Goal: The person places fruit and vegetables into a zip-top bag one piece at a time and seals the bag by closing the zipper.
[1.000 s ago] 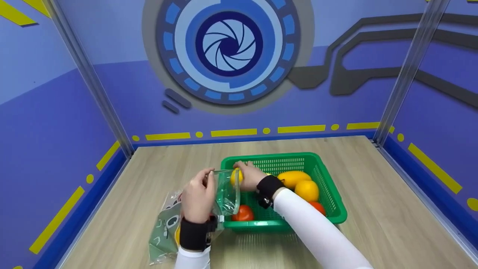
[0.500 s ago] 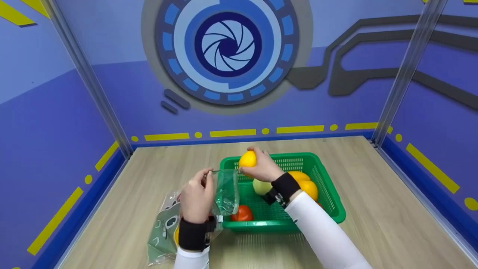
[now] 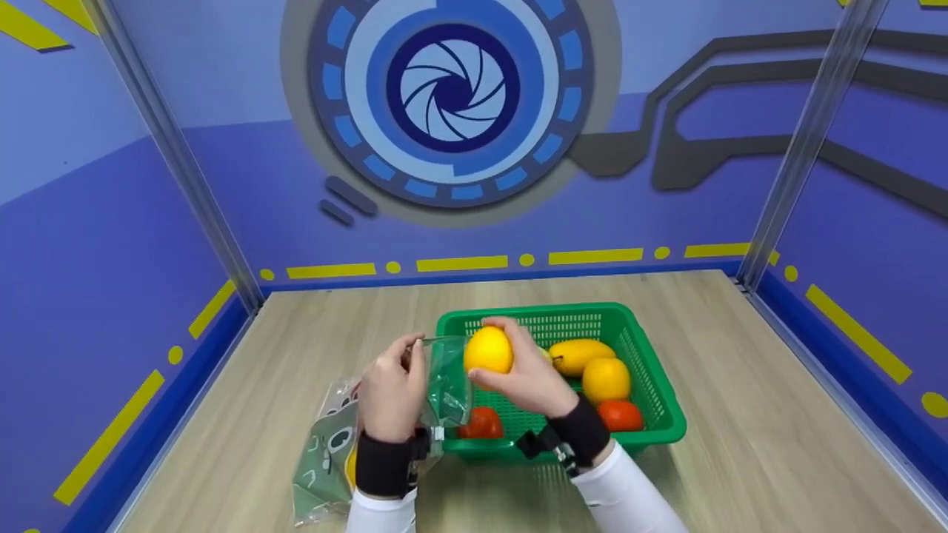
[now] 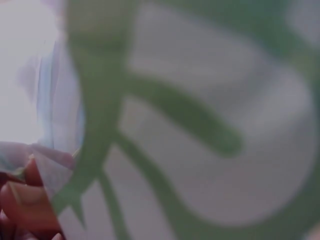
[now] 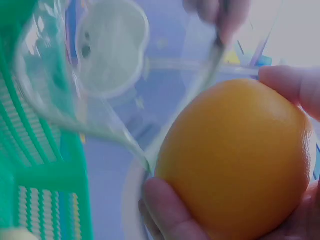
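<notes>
My right hand (image 3: 532,376) grips an orange (image 3: 489,350) with its thumb and fingers, at the mouth of a clear plastic bag (image 3: 326,466) printed with a green cartoon face. In the right wrist view the orange (image 5: 235,160) fills much of the picture, beside the bag's gaping rim (image 5: 95,131). My left hand (image 3: 390,400) pinches the bag's upper edge between thumb and fingers. The bag's print (image 4: 180,130) covers most of the left wrist view, blurred. Something yellow inside the bag is mostly hidden by my left wrist.
A green basket (image 3: 659,370) stands behind and right of the hands. In it lie a mango-like yellow fruit (image 3: 581,357), another orange (image 3: 606,380), two red tomatoes (image 3: 621,416) and a pale fruit, mostly covered by my right hand. Panels wall the wooden table (image 3: 244,385).
My right hand first drew the orange from behind the bag's rim up and to the right, then brought it down and nearer to the bag's mouth. The left hand has stayed in place.
</notes>
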Demonstrator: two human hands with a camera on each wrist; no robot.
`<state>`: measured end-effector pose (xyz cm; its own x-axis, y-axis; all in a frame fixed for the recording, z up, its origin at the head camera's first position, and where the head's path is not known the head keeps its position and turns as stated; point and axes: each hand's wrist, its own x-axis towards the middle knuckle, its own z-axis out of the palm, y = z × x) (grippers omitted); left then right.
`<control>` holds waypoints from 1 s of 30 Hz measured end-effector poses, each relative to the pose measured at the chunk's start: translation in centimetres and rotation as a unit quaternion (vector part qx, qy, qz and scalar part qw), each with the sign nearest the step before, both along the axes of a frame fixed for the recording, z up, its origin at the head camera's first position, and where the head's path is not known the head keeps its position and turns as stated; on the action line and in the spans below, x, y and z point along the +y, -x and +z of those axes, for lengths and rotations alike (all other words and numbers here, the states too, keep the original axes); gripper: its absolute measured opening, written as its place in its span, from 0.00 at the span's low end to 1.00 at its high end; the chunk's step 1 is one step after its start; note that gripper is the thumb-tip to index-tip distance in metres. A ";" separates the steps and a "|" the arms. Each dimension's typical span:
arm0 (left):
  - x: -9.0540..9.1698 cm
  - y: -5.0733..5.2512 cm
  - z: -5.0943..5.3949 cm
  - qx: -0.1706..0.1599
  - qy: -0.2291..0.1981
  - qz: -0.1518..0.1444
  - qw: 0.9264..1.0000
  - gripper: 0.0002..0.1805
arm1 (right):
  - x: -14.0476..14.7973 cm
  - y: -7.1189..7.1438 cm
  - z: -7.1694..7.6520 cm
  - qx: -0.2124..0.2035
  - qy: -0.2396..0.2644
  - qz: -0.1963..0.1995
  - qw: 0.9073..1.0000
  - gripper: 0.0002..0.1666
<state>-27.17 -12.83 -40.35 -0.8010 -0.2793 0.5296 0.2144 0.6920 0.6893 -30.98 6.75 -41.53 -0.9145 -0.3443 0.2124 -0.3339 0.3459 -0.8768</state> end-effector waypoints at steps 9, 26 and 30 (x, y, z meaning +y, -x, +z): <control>0.0 0.0 0.0 0.015 0.007 0.005 1.000 0.10 | -4.0 -0.7 -2.0 -0.003 -0.038 0.093 0.995 0.42; 0.4 -0.1 -0.3 0.061 0.034 0.003 0.998 0.09 | -8.4 1.1 -2.5 -0.016 -0.007 0.129 0.992 0.39; 0.4 -0.1 -0.4 0.062 0.037 0.004 0.997 0.09 | -9.0 1.2 -3.0 0.018 -0.021 0.127 0.992 0.29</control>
<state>-27.05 -12.41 -40.73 -0.7252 -0.2429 0.6443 0.2891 0.7418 0.6050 -32.21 -2.23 -44.49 -0.7895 -0.5714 0.2238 -0.4458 0.2833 -0.8491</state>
